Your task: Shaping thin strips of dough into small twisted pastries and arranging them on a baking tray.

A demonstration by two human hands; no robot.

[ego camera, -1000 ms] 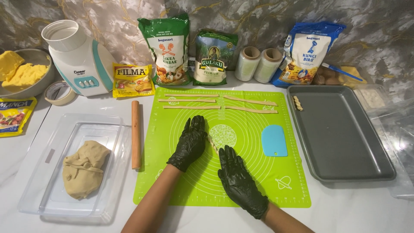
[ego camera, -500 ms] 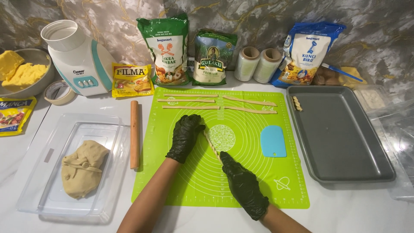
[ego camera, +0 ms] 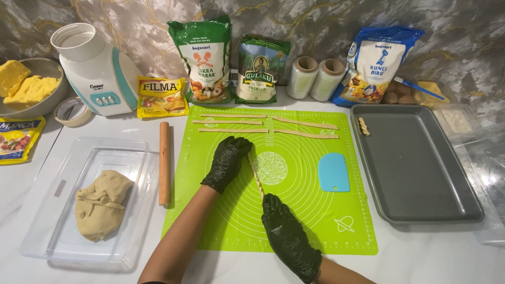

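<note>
Both hands wear black gloves and work on a thin twisted dough strip (ego camera: 256,176) that lies on the green silicone mat (ego camera: 294,221), running from near the mat's middle down toward the person. The left hand (ego camera: 227,163) rests on the upper end of the strip, its fingers (ego camera: 239,144) curled down and pressing the dough against the mat. The right hand (ego camera: 286,234) lies over the lower end of the strip, its fingers (ego camera: 271,202) loosely bent and flat on the dough rather than clenched around it. The strip shows between the two hands, just beside the printed circle at the mat's centre. Along the far edge of the mat lie several long flat dough strips (ego camera: 265,126). A light blue scraper (ego camera: 333,172) sits on the mat to the right of the hands, apart from them. Left of the mat a wooden rolling pin (ego camera: 164,163) lies on the white surface (ego camera: 436,257), and beyond it a clear plastic tray (ego camera: 79,158) holds a lump of tan dough (ego camera: 100,205). To the right of the mat a dark metal baking tray (ego camera: 415,173) carries one small twisted dough piece (ego camera: 363,126) at its far left corner. Bags of flour and sugar (ego camera: 231,63) stand at the back against the marbled wall.
</note>
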